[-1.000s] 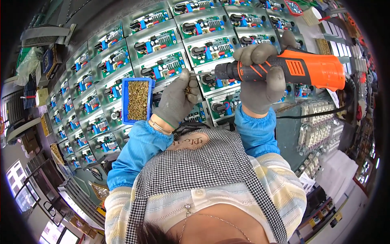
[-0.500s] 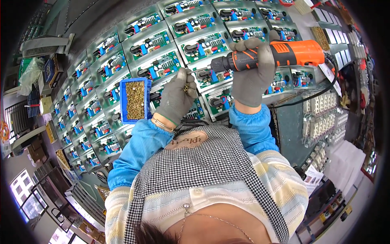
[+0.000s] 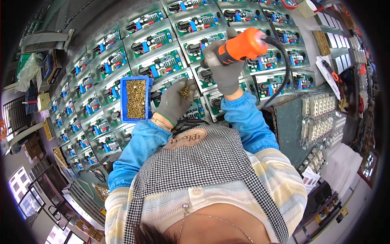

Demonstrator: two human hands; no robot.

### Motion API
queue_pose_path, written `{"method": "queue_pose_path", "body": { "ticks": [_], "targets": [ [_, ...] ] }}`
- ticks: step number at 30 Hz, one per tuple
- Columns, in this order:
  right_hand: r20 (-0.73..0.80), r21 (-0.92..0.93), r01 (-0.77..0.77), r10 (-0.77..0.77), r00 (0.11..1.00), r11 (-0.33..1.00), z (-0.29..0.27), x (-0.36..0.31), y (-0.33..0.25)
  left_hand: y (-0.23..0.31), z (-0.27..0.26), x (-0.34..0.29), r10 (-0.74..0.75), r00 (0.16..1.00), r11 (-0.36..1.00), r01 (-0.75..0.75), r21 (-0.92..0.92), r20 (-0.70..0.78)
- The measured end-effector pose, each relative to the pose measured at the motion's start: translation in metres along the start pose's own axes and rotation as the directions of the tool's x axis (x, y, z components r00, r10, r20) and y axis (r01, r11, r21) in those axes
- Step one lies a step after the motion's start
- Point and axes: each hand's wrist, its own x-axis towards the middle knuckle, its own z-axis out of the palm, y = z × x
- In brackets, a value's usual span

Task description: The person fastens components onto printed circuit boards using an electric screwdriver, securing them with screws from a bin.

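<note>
My right hand (image 3: 222, 73), in a grey glove, is wrapped round an orange and black electric screwdriver (image 3: 242, 45). The tool is tilted, its back end raised toward me and its tip hidden behind the hand, over the circuit boards. In my left hand (image 3: 174, 101), also gloved, lie several small brass-coloured screws (image 3: 185, 92), with the fingers curled round them. Just left of that hand stands a blue bin (image 3: 123, 101) filled with more such screws. Under both hands are green circuit boards (image 3: 165, 62) in metal trays, bearing blue, black and red parts.
Rows of the same boards in trays (image 3: 106, 67) spread across the table to the left and far side. A black cable (image 3: 287, 67) loops from the screwdriver on the right. Bagged white parts (image 3: 319, 105) lie at the right, near a paper sheet (image 3: 327, 73).
My right hand has moved left and swung the screwdriver from lying sideways to pointing down toward the boards. My left hand's fingers have curled lower, showing the screws more.
</note>
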Motion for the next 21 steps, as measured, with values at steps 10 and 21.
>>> {"method": "queue_pose_path", "body": {
  "ticks": [10, 21],
  "targets": [
    [0.258, -0.049, -0.047, 0.058, 0.964, 0.998, 0.004, 0.014, 0.006, 0.001, 0.001, 0.004, 0.041, 0.999, 0.995, -0.039, 0.091, -0.019],
    [0.577, -0.059, -0.107, 0.122, 0.808, 0.992, 0.026, 0.028, 0.0, 0.001, -0.001, -0.007, 0.053, 0.999, 0.998, -0.053, 0.024, 0.008]
  ]
}}
